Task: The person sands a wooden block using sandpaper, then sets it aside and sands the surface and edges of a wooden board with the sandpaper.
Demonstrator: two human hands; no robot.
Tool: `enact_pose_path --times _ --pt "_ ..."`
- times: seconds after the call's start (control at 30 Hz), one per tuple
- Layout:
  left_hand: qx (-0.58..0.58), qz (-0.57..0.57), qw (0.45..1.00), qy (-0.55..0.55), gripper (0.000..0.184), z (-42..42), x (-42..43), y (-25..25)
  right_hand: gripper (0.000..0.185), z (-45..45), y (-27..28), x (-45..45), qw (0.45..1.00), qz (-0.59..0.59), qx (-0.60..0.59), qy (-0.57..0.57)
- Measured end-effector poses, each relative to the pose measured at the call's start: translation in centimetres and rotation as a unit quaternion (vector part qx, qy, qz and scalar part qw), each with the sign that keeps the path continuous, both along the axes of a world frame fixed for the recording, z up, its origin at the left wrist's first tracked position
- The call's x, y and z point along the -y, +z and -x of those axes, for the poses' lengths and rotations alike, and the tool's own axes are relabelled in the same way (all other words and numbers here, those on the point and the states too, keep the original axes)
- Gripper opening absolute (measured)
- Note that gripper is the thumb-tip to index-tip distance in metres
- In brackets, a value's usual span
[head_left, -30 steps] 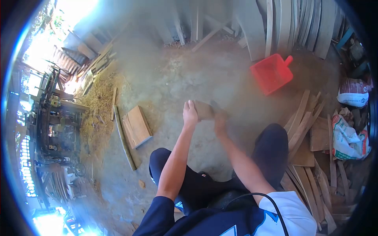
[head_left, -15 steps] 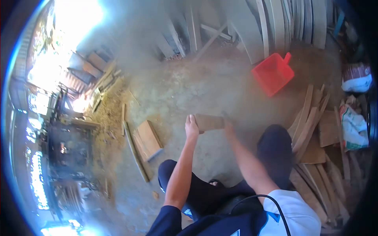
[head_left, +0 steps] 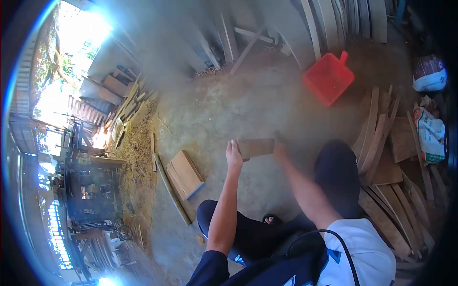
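Note:
A short flat wooden board (head_left: 257, 148) is held out in front of my knees, above the concrete floor. My left hand (head_left: 234, 153) is closed around its left end, with fingers over the near face. At the opposite end, my right hand (head_left: 280, 151) grips the edge; haze blurs its fingers, and a small dark shape by its fingertips cannot be made out. Left of my left hand, a thicker wooden block (head_left: 180, 174) lies on the floor beside a long rounded wooden strip (head_left: 171, 190).
A red dustpan (head_left: 329, 78) lies ahead to the right. Curved wooden planks (head_left: 381, 138) and offcuts are piled at my right, near white sacks (head_left: 431, 136). Tall boards (head_left: 334, 24) lean along the back. Sawdust (head_left: 136, 164) and scrap wood spread at left, by dark machinery (head_left: 93, 190).
The view has shifted slightly, so the dustpan sits higher and the floor block further right. Both hands still hold the board, at a slightly different tilt.

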State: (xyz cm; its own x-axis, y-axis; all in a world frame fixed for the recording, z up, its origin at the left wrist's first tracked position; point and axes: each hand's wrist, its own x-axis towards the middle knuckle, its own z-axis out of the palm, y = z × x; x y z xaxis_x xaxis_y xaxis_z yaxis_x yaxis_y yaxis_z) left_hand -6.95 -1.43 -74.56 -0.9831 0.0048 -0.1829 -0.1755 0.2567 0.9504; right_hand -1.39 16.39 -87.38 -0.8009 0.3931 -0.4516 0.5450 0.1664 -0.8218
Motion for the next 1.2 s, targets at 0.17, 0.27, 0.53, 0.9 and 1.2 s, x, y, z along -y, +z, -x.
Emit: enact_pose_path --times 0.17,0.27,0.53,0.9,1.2 --pt "0.043 -0.009 0.998 0.035 0.047 0.8 -0.8 1.3 0.046 -0.8 8.7 3.1 0.969 -0.031 -0.235 0.063" --pt "0.091 -0.021 0.994 0.054 0.046 -0.3 -1.5 3.7 0.047 -1.5 7.5 3.8 0.950 -0.039 -0.308 0.037" --pt "0.065 -0.005 0.997 0.032 0.047 -0.2 -2.6 4.9 0.046 -0.8 4.9 2.7 0.978 -0.014 -0.208 0.028" --pt "0.054 0.053 0.995 0.069 0.049 0.0 -2.4 3.3 0.043 -2.6 2.5 2.8 0.980 -0.133 -0.145 -0.029" --pt "0.116 0.021 0.989 0.091 0.051 0.7 -1.9 3.5 0.042 -4.9 3.5 4.1 0.950 -0.138 -0.275 0.049"
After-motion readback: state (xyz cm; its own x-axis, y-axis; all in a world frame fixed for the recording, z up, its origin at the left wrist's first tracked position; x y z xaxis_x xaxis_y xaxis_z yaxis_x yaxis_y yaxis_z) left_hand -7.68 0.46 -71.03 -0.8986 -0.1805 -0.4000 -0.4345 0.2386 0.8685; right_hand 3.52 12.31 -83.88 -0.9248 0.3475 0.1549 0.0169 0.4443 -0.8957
